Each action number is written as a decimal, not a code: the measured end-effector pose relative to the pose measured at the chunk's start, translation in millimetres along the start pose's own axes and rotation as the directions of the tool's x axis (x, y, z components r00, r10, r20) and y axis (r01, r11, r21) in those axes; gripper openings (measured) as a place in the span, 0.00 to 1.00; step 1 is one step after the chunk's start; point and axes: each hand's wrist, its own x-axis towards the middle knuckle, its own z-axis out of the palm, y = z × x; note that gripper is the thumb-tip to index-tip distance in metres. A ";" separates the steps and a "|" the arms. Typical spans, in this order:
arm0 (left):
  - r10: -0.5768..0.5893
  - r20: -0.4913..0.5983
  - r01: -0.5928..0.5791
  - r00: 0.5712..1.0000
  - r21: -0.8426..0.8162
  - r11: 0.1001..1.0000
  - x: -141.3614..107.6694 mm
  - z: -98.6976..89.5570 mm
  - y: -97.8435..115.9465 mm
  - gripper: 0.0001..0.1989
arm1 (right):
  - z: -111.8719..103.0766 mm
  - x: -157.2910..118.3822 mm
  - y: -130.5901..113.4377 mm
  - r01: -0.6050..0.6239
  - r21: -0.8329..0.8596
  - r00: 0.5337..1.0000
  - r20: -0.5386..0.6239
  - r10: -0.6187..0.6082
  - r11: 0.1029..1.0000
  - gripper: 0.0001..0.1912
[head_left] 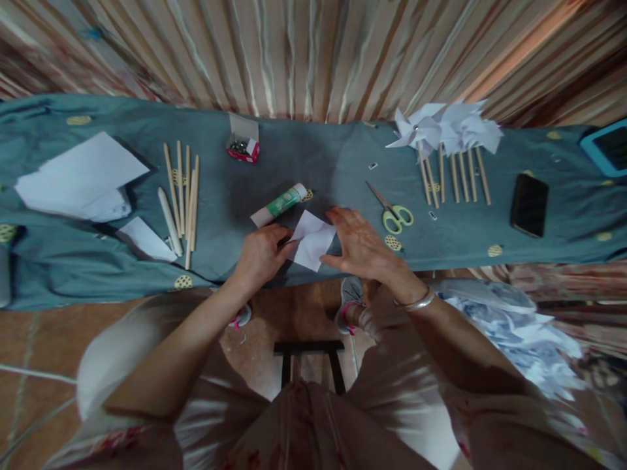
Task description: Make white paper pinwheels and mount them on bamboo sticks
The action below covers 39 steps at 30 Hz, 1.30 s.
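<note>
Lying leftmost: a fanned stack of white paper sheets (83,176) on the teal patterned cloth (318,153).
Sticks: slim pale wooden sticks (188,189), roughly parallel.
Box: a small, open red-and-white cardboard box (242,150) holding shiny metal bits.
Left hand (262,258): thumb and fingers pressed together, pinching the left corner of the paper square, near a green-and-white glue tube (281,203).
Paper: a small, creased white paper square (313,240) between both hands, near the cloth's front edge.
Right hand (365,248): thumb and fingers spread, tips at the paper's right edges.
Scissors: green-handled metal scissors (386,205).
Pinwheels: white paper pinwheels (443,129) on wooden sticks.
Phone: a black rectangular phone (530,205).
</note>
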 end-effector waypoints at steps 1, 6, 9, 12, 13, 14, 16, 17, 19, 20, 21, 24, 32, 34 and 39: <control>0.001 0.005 -0.001 1.000 0.009 1.000 0.0 -0.2 0.2 0.07 | 0.7 1.6 4.5 0.011 0.015 1.000 -0.008 -0.011 1.000 0.41; -0.001 0.009 0.001 1.000 0.028 1.000 -0.5 -1.3 0.6 0.07 | 4.3 7.7 19.7 0.083 0.098 0.995 -0.069 -0.077 0.992 0.31; -0.007 0.008 0.007 1.000 0.040 0.999 -0.8 -1.4 0.7 0.08 | 4.0 5.8 17.2 0.075 0.137 0.994 -0.087 -0.063 0.988 0.34; -0.013 0.001 0.013 1.000 0.026 1.000 -1.1 -1.1 1.0 0.09 | -1.7 3.0 15.9 0.037 0.179 0.998 -0.066 -0.026 0.983 0.39; -0.012 -0.004 0.012 1.000 0.010 1.000 -1.1 -0.9 1.1 0.08 | -4.9 2.5 16.6 0.032 0.204 0.998 -0.056 -0.021 0.978 0.39; -0.010 -0.010 0.010 1.000 -0.006 1.000 -0.9 -0.6 1.0 0.08 | -8.5 2.1 17.3 0.029 0.233 0.998 -0.058 -0.016 0.972 0.39; -0.003 -0.015 0.003 1.000 -0.028 1.000 -0.4 0.2 0.8 0.08 | -15.7 0.7 16.5 0.049 0.279 0.993 -0.113 -0.018 0.959 0.36; -0.002 -0.016 0.001 1.000 -0.033 0.999 0.0 0.7 0.7 0.08 | -18.5 -0.7 14.1 0.077 0.285 0.985 -0.172 -0.027 0.955 0.33; -0.004 -0.025 0.003 1.000 -0.042 0.999 1.0 1.5 0.4 0.09 | -20.9 -5.3 5.0 0.154 0.264 0.962 -0.262 -0.083 0.952 0.21; -0.005 -0.033 0.004 0.999 -0.047 0.999 1.5 1.9 0.2 0.09 | -20.1 -8.2 -0.7 0.193 0.247 0.959 -0.250 -0.130 0.950 0.17; -0.005 -0.040 0.003 0.999 -0.052 0.999 2.1 2.3 0.0 0.09 | -18.0 -11.2 -6.4 0.249 0.234 0.956 -0.217 -0.199 0.940 0.15; 0.001 -0.052 -0.004 0.999 -0.058 0.998 3.2 2.8 -0.3 0.09 | -6.9 -19.3 -17.4 0.361 0.127 0.932 -0.094 -0.351 0.924 0.16; -0.023 -0.020 0.024 1.000 0.011 1.000 4.2 0.6 2.2 0.06 | -1.7 -28.2 -12.2 0.403 -0.023 0.914 0.060 -0.401 0.915 0.16; -0.029 -0.014 0.029 0.999 0.022 0.999 4.3 -0.2 3.0 0.07 | -3.5 -30.6 -12.4 0.405 -0.023 0.912 0.076 -0.402 0.914 0.16; -0.035 -0.029 0.036 0.999 0.016 0.999 4.8 -0.2 2.1 0.06 | -2.1 -34.9 -9.6 0.406 0.032 0.913 0.037 -0.407 0.914 0.16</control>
